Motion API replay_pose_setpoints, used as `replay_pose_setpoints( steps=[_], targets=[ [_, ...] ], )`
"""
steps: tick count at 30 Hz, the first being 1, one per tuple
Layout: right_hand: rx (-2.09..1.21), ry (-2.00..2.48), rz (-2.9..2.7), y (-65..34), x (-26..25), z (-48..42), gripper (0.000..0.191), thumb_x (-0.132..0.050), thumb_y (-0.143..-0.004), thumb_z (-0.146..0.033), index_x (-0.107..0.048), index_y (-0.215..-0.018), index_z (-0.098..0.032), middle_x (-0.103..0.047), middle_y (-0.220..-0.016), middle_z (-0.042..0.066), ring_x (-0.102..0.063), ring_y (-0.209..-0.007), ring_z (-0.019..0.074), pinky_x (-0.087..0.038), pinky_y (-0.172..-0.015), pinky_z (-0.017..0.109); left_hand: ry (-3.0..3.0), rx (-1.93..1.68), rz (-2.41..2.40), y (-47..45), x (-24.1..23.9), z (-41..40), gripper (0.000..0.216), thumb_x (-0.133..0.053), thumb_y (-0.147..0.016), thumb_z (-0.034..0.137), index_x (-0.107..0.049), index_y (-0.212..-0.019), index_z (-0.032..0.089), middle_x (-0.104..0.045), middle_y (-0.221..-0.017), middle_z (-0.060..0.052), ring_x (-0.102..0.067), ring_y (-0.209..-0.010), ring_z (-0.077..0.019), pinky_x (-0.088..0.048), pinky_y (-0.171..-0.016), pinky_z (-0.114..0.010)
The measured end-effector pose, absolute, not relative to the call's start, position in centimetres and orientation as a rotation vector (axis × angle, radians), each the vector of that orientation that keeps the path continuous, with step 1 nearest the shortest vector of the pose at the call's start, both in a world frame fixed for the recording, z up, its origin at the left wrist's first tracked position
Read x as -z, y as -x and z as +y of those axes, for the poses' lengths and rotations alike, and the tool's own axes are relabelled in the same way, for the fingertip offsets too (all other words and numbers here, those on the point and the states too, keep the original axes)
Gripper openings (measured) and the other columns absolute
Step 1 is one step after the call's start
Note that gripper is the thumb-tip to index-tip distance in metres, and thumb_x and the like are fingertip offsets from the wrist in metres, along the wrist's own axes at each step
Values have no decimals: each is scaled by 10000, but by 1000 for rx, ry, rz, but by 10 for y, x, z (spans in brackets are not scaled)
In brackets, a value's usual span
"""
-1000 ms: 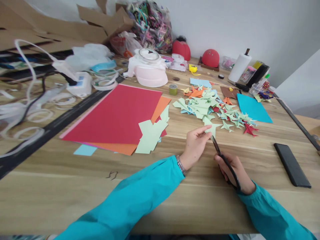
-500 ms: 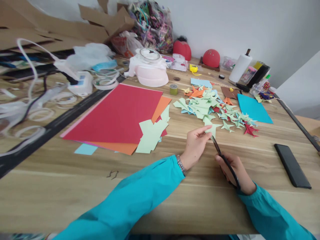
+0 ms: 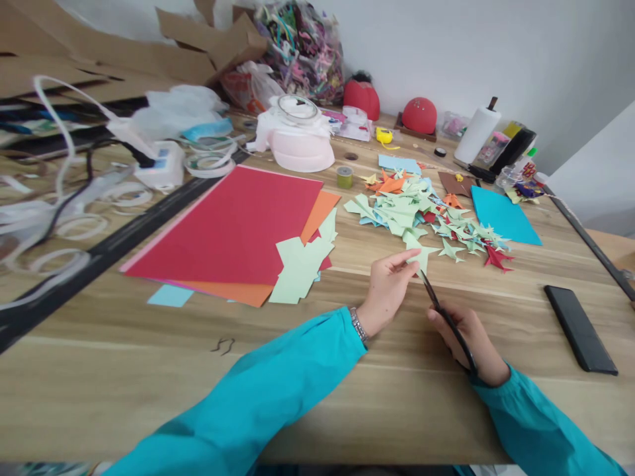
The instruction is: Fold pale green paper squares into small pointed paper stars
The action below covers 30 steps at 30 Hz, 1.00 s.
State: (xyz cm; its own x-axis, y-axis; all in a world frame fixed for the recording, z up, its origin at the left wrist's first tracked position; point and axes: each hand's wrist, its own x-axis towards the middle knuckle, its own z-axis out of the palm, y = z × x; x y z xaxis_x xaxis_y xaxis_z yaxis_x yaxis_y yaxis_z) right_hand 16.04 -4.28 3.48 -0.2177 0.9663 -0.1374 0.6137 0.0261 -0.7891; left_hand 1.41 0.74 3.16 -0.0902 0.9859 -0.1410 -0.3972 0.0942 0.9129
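Between thumb and fingers, my left hand (image 3: 388, 291) pinches a small pale green paper piece (image 3: 424, 256). A pair of black-handled scissors (image 3: 452, 324) is gripped in my right hand (image 3: 476, 340). Its blades point up and left, their tips at the lower edge of the green paper. Just beyond my hands lies a heap of cut paper pieces (image 3: 404, 208), mostly pale green, with some orange, red and blue. Left of my left hand, pale green paper offcuts (image 3: 300, 271) overlap a large red sheet (image 3: 233, 225).
A black phone (image 3: 580, 329) lies at the right. Behind the heap are a blue sheet (image 3: 503, 215), a thread spool (image 3: 344, 176), a yellow tape measure (image 3: 383, 135) and a red pincushion (image 3: 419, 116). A white power strip (image 3: 161, 165) and cables occupy the left.
The scissors and my right hand have shifted very slightly, with the blades looking closer together at the paper. My left hand stays where it was.
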Motion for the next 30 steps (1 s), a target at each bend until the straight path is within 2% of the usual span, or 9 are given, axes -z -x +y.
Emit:
replay_pose_setpoints(
  steps=[11, 16, 23, 30],
  targets=[
    [-1179, 1643, -1773, -161, -32, -46, 387, -503, -781, -528, -565, -736, -149, -396, -470, -40, -385, -366, 80, -290, -333, 187, -802, -1366, 1053, -14, -32, 7, 305, -640, -657, 184, -690, -957, 159, -696, -838, -48, -545, -589, -80, -464, -627, -227],
    [-1458, 1592, -1539, -161, -34, -47, 405, -593, -720, -513, -568, -881, -142, -526, -515, -21, -518, -373, 114, -389, -343, 193, -813, -1364, 1061, -14, -32, 7, 312, -636, -661, 184, -685, -967, 148, -693, -835, -48, -543, -590, -78, -468, -627, -229],
    [-1477, 1505, -1533, -161, -32, -50, 420, -523, -778, -518, -529, -973, -146, -622, -650, 32, -425, -290, 51, -269, -263, 148, -790, -1391, 1019, -13, -31, 8, 320, -649, -652, 199, -686, -967, 158, -696, -842, -48, -562, -598, -86, -482, -625, -237],
    [-1477, 1414, -1669, -164, -30, -53, 399, -442, -825, -522, -482, -965, -151, -644, -704, 60, -536, -403, 100, -422, -369, 194, -785, -1390, 960, -14, -37, 5, 323, -665, -651, 207, -684, -971, 163, -700, -841, -50, -588, -619, -99, -497, -628, -237]
  ],
)
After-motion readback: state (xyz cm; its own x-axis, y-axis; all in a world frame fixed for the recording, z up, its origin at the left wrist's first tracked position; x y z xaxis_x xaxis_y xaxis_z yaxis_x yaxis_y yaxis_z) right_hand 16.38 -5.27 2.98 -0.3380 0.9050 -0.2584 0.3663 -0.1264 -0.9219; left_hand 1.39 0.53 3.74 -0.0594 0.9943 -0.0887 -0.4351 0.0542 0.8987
